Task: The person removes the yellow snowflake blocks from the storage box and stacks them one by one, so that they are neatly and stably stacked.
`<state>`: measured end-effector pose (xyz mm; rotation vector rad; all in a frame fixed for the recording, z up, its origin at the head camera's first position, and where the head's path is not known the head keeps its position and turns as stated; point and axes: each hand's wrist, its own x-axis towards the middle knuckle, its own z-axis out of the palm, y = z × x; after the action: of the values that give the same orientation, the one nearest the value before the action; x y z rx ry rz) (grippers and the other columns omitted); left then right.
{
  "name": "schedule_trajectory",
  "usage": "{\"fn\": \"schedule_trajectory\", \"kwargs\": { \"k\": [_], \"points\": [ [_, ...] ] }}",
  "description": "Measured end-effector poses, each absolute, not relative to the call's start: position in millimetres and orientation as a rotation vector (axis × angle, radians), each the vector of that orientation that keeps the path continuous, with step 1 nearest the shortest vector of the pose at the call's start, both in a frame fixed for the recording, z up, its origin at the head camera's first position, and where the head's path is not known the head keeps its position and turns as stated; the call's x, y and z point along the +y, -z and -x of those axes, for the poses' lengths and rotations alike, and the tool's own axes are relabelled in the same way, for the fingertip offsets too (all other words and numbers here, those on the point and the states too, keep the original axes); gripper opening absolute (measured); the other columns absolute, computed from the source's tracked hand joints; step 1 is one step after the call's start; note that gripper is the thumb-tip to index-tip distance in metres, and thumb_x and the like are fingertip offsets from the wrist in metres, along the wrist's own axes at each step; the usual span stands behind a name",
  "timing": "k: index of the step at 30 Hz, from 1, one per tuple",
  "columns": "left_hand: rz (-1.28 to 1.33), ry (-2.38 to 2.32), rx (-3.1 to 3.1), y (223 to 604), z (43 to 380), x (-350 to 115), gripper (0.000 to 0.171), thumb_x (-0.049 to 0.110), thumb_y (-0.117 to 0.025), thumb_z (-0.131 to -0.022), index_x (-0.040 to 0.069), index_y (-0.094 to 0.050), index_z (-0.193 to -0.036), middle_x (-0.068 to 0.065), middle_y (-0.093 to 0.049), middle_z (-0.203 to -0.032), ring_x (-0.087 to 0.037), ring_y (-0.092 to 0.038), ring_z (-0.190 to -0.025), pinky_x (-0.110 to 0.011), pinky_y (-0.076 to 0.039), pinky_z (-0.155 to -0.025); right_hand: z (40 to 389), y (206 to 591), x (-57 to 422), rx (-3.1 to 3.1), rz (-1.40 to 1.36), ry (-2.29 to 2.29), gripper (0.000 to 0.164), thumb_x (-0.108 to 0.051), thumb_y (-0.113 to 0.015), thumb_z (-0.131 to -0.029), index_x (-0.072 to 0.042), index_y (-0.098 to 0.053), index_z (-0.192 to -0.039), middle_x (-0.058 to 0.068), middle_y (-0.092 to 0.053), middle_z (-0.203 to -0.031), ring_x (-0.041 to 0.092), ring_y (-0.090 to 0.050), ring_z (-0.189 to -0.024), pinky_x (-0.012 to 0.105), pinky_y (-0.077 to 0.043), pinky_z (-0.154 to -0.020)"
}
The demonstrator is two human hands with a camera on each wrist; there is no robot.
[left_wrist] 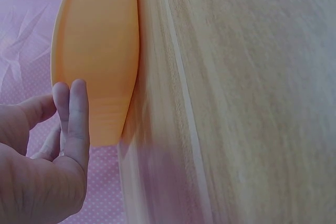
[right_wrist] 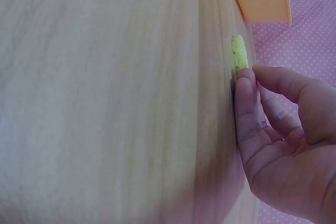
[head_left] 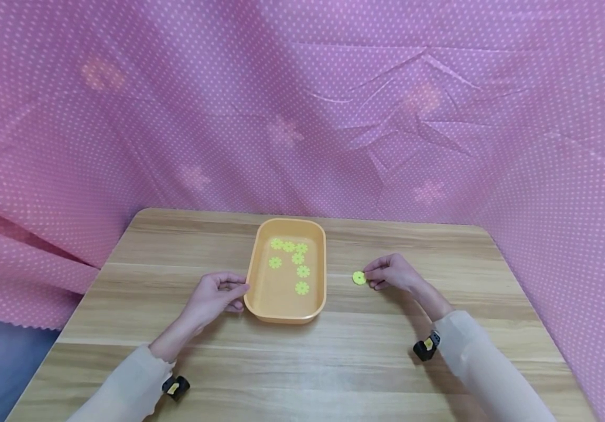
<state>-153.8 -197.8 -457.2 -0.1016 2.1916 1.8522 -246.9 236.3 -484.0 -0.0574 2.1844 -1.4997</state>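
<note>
An orange rectangular tray (head_left: 273,298) with rounded corners stands on the table, and several yellow-green flower-shaped pieces (head_left: 298,258) lie flat on its floor. My left hand (head_left: 216,298) pinches the tray's left rim near the front corner; the left wrist view shows the thumb and fingertips at the edge of the tray wall (left_wrist: 100,35). To the right of the tray, my right hand (head_left: 394,273) pinches one more flower-shaped piece (head_left: 358,278) between thumb and fingertips. In the right wrist view that piece (right_wrist: 240,52) sticks out past the fingertips, close over the wood.
The wood-grain table (head_left: 365,363) has rounded far corners. A pink dotted cloth (head_left: 334,146) hangs behind and along both sides. Each wrist carries a small black camera (head_left: 425,348) below a pale sleeve.
</note>
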Motion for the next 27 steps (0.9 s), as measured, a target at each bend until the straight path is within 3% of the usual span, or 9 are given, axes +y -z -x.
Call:
{"fn": "schedule_trajectory", "kwargs": {
  "k": [10, 17, 27],
  "points": [
    [0.100, -1.854, 2.189, 456, 155, -195, 0.037, 0.008, -0.069, -0.101, -0.015, -0.061, -0.130, -0.019, -0.076, -0.105, -0.010, -0.071, -0.069, -0.028, -0.070, -0.072, 248, 481, 239, 2.185, 0.067, 1.494, 0.028, -0.003, -0.069, -0.099, 0.017, -0.067, -0.119, 0.005, -0.079, -0.084, 0.009, -0.072, -0.071, 0.022, -0.068, -0.069],
    [0.096, -1.857, 2.182, 457, 154, -196, 0.038, 0.007, -0.069, -0.101, -0.016, -0.060, -0.131, -0.020, -0.075, -0.106, -0.010, -0.071, -0.069, -0.027, -0.070, -0.072, 247, 461, 237, 2.207, 0.099, 1.452, 0.030, -0.005, -0.068, -0.100, 0.014, -0.066, -0.122, 0.015, -0.079, -0.099, 0.014, -0.074, -0.082, 0.026, -0.069, -0.080],
    [0.092, -1.872, 2.161, 458, 152, -196, 0.040, 0.008, -0.068, -0.102, -0.017, -0.058, -0.132, -0.017, -0.075, -0.103, -0.009, -0.070, -0.068, -0.026, -0.069, -0.072, 249, 420, 213, 2.283, 0.238, 1.325, 0.034, -0.014, -0.075, -0.097, 0.009, -0.070, -0.122, 0.016, -0.080, -0.103, 0.015, -0.077, -0.086, 0.044, -0.069, -0.090]
  ]
}}
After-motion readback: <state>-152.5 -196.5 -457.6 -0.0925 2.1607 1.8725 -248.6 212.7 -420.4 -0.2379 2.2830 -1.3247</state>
